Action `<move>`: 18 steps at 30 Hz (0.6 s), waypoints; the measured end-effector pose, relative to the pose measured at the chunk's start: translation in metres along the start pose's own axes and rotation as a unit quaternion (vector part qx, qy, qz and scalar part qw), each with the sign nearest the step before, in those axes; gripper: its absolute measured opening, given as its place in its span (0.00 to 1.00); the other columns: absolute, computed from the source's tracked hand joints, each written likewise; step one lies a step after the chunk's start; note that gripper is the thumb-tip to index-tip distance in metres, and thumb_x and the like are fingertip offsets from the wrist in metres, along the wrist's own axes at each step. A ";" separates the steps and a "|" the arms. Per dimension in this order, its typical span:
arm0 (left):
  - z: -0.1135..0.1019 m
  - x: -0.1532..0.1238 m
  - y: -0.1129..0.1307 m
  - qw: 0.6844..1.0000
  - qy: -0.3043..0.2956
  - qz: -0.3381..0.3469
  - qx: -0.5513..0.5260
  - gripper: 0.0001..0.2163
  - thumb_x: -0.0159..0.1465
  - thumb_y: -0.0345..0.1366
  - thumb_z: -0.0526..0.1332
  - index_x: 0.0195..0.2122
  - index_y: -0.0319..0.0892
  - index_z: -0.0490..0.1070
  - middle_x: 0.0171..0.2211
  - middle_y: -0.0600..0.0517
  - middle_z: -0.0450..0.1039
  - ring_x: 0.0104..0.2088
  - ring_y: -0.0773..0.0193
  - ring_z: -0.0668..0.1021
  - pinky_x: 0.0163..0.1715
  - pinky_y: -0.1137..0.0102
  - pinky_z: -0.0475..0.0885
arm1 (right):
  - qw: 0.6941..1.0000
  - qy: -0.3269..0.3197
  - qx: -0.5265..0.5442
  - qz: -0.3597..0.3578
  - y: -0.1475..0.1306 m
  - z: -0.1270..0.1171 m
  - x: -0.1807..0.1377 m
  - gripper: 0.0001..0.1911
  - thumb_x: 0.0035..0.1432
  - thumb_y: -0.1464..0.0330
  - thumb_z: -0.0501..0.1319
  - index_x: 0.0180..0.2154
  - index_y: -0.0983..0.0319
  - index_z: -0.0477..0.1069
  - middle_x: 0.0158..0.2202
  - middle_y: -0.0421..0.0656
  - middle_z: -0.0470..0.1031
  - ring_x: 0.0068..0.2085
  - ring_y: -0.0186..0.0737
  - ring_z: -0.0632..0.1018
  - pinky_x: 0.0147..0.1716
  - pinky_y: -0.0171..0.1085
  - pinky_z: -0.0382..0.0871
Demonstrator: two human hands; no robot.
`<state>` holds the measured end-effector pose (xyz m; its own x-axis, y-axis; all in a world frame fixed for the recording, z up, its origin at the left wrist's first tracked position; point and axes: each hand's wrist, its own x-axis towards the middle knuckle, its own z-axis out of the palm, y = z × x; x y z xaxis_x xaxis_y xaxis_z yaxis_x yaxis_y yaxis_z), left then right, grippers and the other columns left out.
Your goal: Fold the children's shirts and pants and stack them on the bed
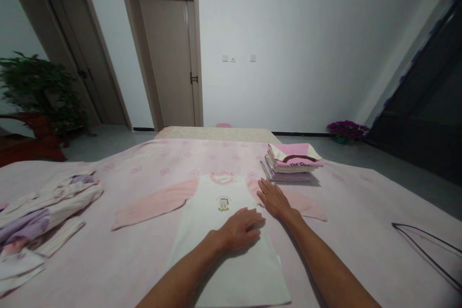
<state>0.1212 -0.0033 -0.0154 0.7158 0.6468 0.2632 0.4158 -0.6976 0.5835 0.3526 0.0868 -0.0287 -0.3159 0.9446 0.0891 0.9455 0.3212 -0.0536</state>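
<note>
A white long-sleeved shirt (pixel 231 269) with pink sleeves, a pink collar and a small printed picture on its chest lies spread flat, collar away from me. My left hand (pixel 242 229) lies on the right part of the shirt's front, its fingers stretched out toward the right. Farther up, my right hand (pixel 273 197) rests with flat fingers on the pink right sleeve, close to the shoulder seam. Neither hand grips anything. Part of the right sleeve is hidden under the right hand and forearm.
The shirt lies on a pink flowered cloth (pixel 122 260). Behind the right sleeve is a stack of folded clothes (pixel 294 161). Crumpled clothes (pixel 46 221) lie at the left. A black cable (pixel 426 250) crosses the cloth's right edge. Purple flowers (pixel 347 130) stand on the floor beyond.
</note>
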 end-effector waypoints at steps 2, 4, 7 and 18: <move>-0.017 -0.015 -0.014 0.997 0.046 -0.046 -0.044 0.19 0.69 0.40 0.56 0.59 0.46 0.71 0.57 0.49 0.75 0.56 0.59 0.76 0.60 0.63 0.67 | 1.000 0.010 -0.018 0.004 0.003 0.006 0.000 0.31 0.72 0.57 0.41 0.69 0.61 0.55 0.72 0.49 0.50 0.72 0.47 0.51 0.68 0.52 0.44; -0.042 -0.036 -0.034 0.983 0.131 -0.122 -0.044 0.16 0.69 0.40 0.55 0.55 0.44 0.74 0.52 0.48 0.78 0.51 0.60 0.78 0.54 0.66 0.70 | 0.999 0.016 -0.028 0.016 0.004 0.012 0.001 0.32 0.71 0.56 0.40 0.70 0.64 0.54 0.72 0.50 0.51 0.72 0.46 0.52 0.68 0.51 0.44; -0.092 -0.082 -0.069 0.931 0.236 -0.276 0.042 0.16 0.65 0.35 0.55 0.52 0.40 0.75 0.50 0.45 0.78 0.49 0.58 0.78 0.52 0.64 0.70 | 0.999 0.026 -0.045 0.012 0.006 0.018 0.004 0.33 0.71 0.56 0.40 0.70 0.65 0.54 0.72 0.50 0.52 0.72 0.46 0.53 0.68 0.50 0.44; -0.181 -0.243 -0.114 0.723 0.185 -0.585 0.317 0.26 0.62 0.48 0.55 0.58 0.42 0.70 0.53 0.36 0.71 0.51 0.38 0.75 0.46 0.52 0.70 | 0.995 0.080 -0.054 0.006 0.011 0.028 0.007 0.30 0.71 0.58 0.43 0.67 0.64 0.59 0.69 0.51 0.59 0.70 0.47 0.59 0.67 0.50 0.48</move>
<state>-0.2020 -0.0255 -0.0069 -0.4852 0.8648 0.1294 0.8727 0.4695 0.1344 0.3587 0.0985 -0.0561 -0.2964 0.9228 0.2462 0.9547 0.2931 0.0506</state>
